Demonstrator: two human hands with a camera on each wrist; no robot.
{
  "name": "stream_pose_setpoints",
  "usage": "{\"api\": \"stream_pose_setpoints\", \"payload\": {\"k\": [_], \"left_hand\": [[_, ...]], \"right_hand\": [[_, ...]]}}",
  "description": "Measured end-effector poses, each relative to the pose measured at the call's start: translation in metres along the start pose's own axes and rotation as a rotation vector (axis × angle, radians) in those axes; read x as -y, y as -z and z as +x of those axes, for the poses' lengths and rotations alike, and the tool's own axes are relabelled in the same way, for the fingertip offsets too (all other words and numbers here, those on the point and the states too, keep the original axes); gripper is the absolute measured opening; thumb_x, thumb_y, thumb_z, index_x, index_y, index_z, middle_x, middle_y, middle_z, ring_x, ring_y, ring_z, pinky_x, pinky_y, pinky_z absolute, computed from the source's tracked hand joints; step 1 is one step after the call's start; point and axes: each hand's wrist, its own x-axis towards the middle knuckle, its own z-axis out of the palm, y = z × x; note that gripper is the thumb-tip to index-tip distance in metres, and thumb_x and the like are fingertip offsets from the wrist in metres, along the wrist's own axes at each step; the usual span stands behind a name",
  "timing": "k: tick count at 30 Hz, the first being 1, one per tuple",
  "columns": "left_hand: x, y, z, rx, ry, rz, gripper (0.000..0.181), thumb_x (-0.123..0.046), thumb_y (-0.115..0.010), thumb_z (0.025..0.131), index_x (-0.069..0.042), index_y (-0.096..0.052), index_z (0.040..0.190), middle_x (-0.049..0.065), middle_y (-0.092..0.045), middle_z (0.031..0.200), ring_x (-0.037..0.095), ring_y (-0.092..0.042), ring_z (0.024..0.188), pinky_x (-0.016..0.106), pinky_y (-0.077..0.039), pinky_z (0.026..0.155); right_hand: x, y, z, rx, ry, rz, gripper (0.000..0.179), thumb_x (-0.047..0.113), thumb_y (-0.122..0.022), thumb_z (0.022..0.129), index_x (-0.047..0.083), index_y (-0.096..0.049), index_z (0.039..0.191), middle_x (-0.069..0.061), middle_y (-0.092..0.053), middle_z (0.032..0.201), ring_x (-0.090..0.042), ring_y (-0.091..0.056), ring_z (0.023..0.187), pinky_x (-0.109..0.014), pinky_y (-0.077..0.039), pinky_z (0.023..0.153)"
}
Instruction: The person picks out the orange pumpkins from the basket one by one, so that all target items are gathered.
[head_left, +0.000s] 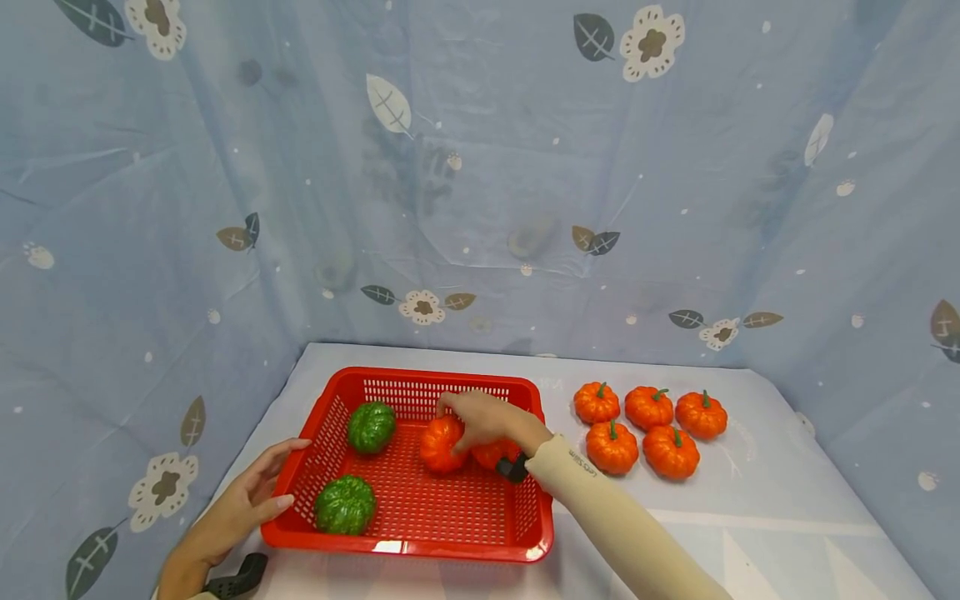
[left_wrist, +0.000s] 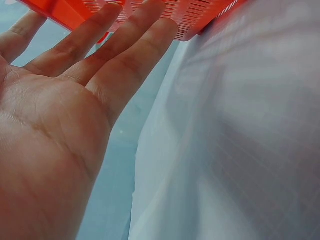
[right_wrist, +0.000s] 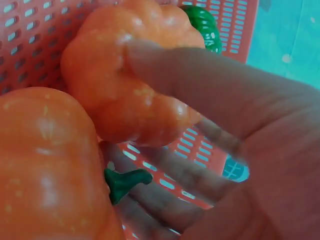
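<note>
At the far left, the left hand (head_left: 240, 504) lay open, its straight fingers (left_wrist: 122, 60) resting against the outer left wall of the red basket (head_left: 420, 546) near the front corner; its grip held nothing. The basket stood on the white worktop (head_left: 750, 517), which was walled in by a blue cloth printed with leaves and flowers (head_left: 480, 167). Inside the basket, two green pumpkins sat on the left side, one toward the back (head_left: 371, 427) and one at the front (head_left: 344, 505). Right of them, about the middle of the basket, lay an orange pumpkin (head_left: 441, 446), and the right hand (head_left: 483, 419) reached over it with fingers curled across its top, the grip closed on that pumpkin. The right wrist view showed a finger (right_wrist: 200, 80) pressed on the pumpkin's ribbed side (right_wrist: 120, 75). A second orange pumpkin (head_left: 492, 454) lay just beside it, touching, under the wrist, its green stem (right_wrist: 125, 182) lying sideways. Further right, outside the basket, five orange pumpkins (head_left: 648, 427) stood upright in a cluster on the worktop.
</note>
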Motion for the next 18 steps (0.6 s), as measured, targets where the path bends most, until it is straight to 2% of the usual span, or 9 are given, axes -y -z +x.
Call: {"api": "stream_pose_setpoints", "payload": {"k": [6,9,13,16,18], "left_hand": [[-0.0011,-0.0002,-0.0011,-0.008,0.013,-0.001,0.064,-0.004,-0.06,0.1,-0.011,-0.034,0.157,-0.008,-0.045,0.145,0.004,-0.056,0.121,0.031,-0.056,0.089],[-0.0022,-0.0012,-0.0015,-0.011,0.015,-0.003,0.064,-0.004,-0.061,0.1,-0.011,-0.034,0.157,-0.006,-0.045,0.145,0.005,-0.056,0.121,0.031,-0.056,0.089],[-0.0039,-0.0025,-0.0018,-0.006,0.01,-0.01,0.063,-0.003,-0.06,0.099,-0.011,-0.034,0.157,-0.004,-0.045,0.146,0.005,-0.056,0.121,0.031,-0.056,0.09],[-0.0048,-0.0029,-0.0022,-0.007,0.009,-0.007,0.063,-0.004,-0.06,0.1,-0.011,-0.035,0.157,-0.005,-0.044,0.146,0.002,-0.054,0.122,0.029,-0.056,0.09],[-0.0043,-0.0027,-0.0023,-0.007,0.005,-0.004,0.063,-0.004,-0.06,0.1,-0.011,-0.034,0.157,-0.007,-0.043,0.146,0.0,-0.053,0.122,0.029,-0.055,0.09]], "right_hand": [[0.0018,-0.0021,0.0004,-0.066,0.015,-0.027,0.054,0.014,-0.086,0.084,0.018,-0.063,0.133,0.0,-0.057,0.121,-0.016,-0.056,0.108,-0.029,-0.05,0.097],[0.0029,-0.0019,-0.0021,-0.059,0.007,-0.021,0.054,0.012,-0.085,0.086,0.025,-0.064,0.134,-0.002,-0.055,0.124,-0.018,-0.055,0.111,-0.032,-0.052,0.096],[0.0044,-0.003,-0.0052,-0.008,0.035,0.031,0.052,0.031,-0.084,0.088,0.026,-0.062,0.135,0.003,-0.059,0.122,-0.016,-0.054,0.114,-0.032,-0.051,0.097],[0.0033,-0.0042,-0.0045,-0.012,0.084,0.045,0.048,0.046,-0.077,0.091,0.021,-0.063,0.129,0.008,-0.062,0.112,-0.013,-0.055,0.105,-0.027,-0.049,0.092],[0.0017,-0.0047,-0.0039,-0.025,0.104,0.059,0.043,0.047,-0.075,0.093,0.018,-0.065,0.124,0.009,-0.062,0.106,-0.012,-0.055,0.099,-0.026,-0.049,0.087]]}}
